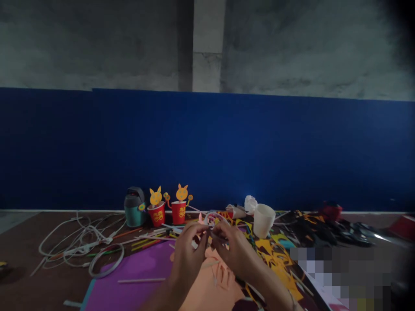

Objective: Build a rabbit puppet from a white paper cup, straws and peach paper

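Note:
My left hand [191, 247] and my right hand [234, 248] meet over the middle of the table. Thumbs and fingers of both are pinched close together, and whatever they hold is too small and hidden to name. Just behind the fingertips shows a pale curved rim [218, 214], with a small pink pointed piece [200, 217] beside it. Below the hands lies a sheet of peach-orange paper [204, 289] with cut strips on it, overlapping a purple sheet [136, 268]. A thin white stick [142, 280] rests on the purple one.
Two red paper cups [157, 214] with orange paper animal heads stand at the back, next to a teal-and-grey container [133, 209]. White cables [76, 242] and a tape roll [106, 261] lie left. Right are a white cup [263, 220] and yellow paper scraps [275, 257].

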`<state>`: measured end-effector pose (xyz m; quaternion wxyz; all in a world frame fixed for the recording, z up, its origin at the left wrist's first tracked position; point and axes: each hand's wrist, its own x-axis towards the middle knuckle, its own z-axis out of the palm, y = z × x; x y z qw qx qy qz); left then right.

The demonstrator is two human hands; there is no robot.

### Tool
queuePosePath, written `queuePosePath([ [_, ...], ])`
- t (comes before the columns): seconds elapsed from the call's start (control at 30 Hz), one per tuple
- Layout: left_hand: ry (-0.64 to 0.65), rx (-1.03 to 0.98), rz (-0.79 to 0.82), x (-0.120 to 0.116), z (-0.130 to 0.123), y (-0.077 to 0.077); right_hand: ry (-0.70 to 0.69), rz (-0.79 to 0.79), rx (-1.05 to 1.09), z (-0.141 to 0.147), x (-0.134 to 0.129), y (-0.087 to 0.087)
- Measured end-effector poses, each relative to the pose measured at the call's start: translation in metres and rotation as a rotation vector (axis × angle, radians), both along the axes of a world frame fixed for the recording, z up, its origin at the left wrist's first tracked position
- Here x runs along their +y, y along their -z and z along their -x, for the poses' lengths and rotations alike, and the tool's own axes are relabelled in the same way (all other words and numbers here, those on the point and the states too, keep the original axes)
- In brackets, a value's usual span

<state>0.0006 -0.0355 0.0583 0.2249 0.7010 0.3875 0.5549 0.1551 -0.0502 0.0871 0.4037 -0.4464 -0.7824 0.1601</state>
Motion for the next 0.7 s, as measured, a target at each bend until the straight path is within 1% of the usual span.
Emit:
queuePosePath([
  [0.07, 0.007, -0.013, 0.011, 0.003, 0.001, 0.001, -0.008, -0.003, -0.017, 0.000, 0.001, 0.003],
  [0.2, -0.003, -0.092, 0.087, 0.008, -0.001, 0.005, -0.032, 0.033, 0.008, -0.002, 0.002, 0.006],
  [0.27, 0.005, -0.106, 0.071, 0.009, -0.001, 0.007, -0.040, 0.057, 0.024, -0.003, 0.002, 0.006],
  [0.37, 0.026, -0.055, 0.009, 0.007, -0.001, 0.009, -0.031, 0.068, 0.033, -0.003, 0.002, 0.007],
  [0.47, 0.005, -0.029, 0.013, 0.005, -0.001, 0.011, -0.022, 0.054, 0.026, -0.003, 0.003, 0.010],
  [0.6, -0.010, -0.065, 0.063, 0.007, -0.001, 0.012, -0.018, 0.036, 0.001, -0.004, 0.004, 0.011],
  [0.7, -0.004, -0.104, 0.157, 0.011, -0.002, 0.013, -0.030, 0.048, -0.003, -0.004, 0.003, 0.010],
])
